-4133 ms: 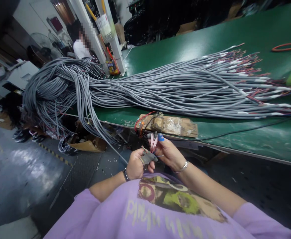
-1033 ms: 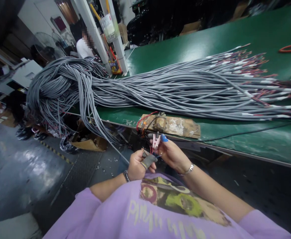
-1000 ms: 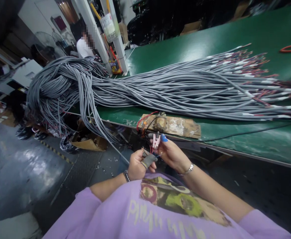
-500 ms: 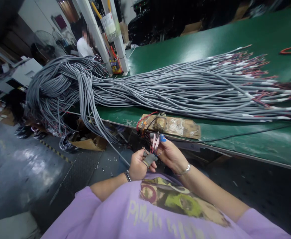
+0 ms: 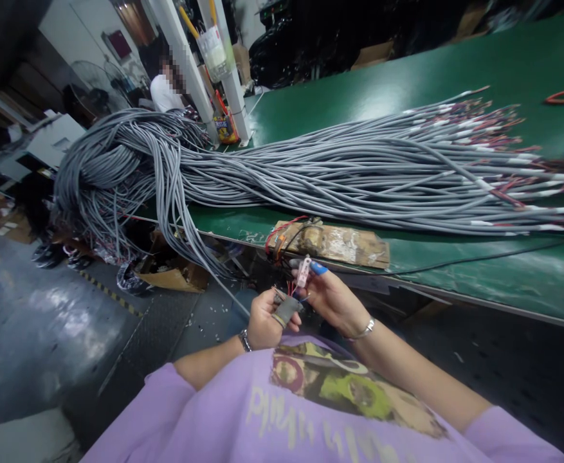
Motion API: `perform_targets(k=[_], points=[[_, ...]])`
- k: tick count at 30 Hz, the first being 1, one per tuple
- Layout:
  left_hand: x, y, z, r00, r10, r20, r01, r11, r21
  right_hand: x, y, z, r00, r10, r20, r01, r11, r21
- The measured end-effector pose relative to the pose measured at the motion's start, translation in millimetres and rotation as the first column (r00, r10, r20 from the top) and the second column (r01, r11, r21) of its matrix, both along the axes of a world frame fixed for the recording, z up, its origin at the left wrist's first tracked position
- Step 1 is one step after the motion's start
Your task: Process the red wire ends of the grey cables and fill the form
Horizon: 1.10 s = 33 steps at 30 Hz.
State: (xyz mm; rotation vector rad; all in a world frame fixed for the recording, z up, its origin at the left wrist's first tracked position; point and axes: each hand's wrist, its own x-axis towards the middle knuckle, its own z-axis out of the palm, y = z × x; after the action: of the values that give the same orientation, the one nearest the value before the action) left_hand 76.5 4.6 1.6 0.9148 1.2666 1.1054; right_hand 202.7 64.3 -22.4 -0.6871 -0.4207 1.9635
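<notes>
My left hand (image 5: 265, 321) is closed around the end of a grey cable (image 5: 235, 297), whose thin red and dark wires (image 5: 290, 287) fan out above the fingers. A grey wrap (image 5: 286, 310) covers what looks like the left thumb. Close beside it, my right hand (image 5: 337, 303) pinches a small pale pink connector block (image 5: 303, 272) between its fingertips, just above the wire ends. One right fingertip wears a blue cover (image 5: 318, 268). Whether any wire sits in the block is too small to tell.
A thick bundle of grey cables (image 5: 310, 173) lies along the green table (image 5: 455, 270). At the table's near edge is a wooden board (image 5: 359, 247) with wires attached. A white post (image 5: 233, 103), a cardboard box (image 5: 178, 278) and a seated person (image 5: 163, 93) are on the left.
The pink connector block has turned in my right fingers, so its broad face with dark spots now shows. The left hand stays nearly in place on the cable.
</notes>
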Motion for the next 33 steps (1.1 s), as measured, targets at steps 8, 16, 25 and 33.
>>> perform_targets(k=[8, 16, 25, 33], points=[[-6.3, -1.9, -8.2, 1.0, -0.02, -0.02, 0.021, 0.995, 0.095, 1.9, -0.4, 0.0, 0.996, -0.004, 0.089, -0.003, 0.997, 0.079], [-6.2, 0.1, -15.8, 0.98, -0.136, 0.146, 0.143, 0.989, -0.04, -2.4, -3.4, -1.5, 0.902, -0.286, 0.324, 0.223, 0.95, 0.218], [1.3, 6.2, -8.5, 0.974, -0.096, 0.206, 0.122, 0.986, -0.117, -6.6, 2.0, -3.1, 0.997, -0.011, 0.07, 0.012, 1.0, -0.005], [3.8, 7.3, -11.6, 0.98, -0.09, 0.18, 0.117, 0.983, -0.145, -8.2, 3.8, -2.1, 0.998, -0.068, 0.002, 0.068, 0.997, 0.025]])
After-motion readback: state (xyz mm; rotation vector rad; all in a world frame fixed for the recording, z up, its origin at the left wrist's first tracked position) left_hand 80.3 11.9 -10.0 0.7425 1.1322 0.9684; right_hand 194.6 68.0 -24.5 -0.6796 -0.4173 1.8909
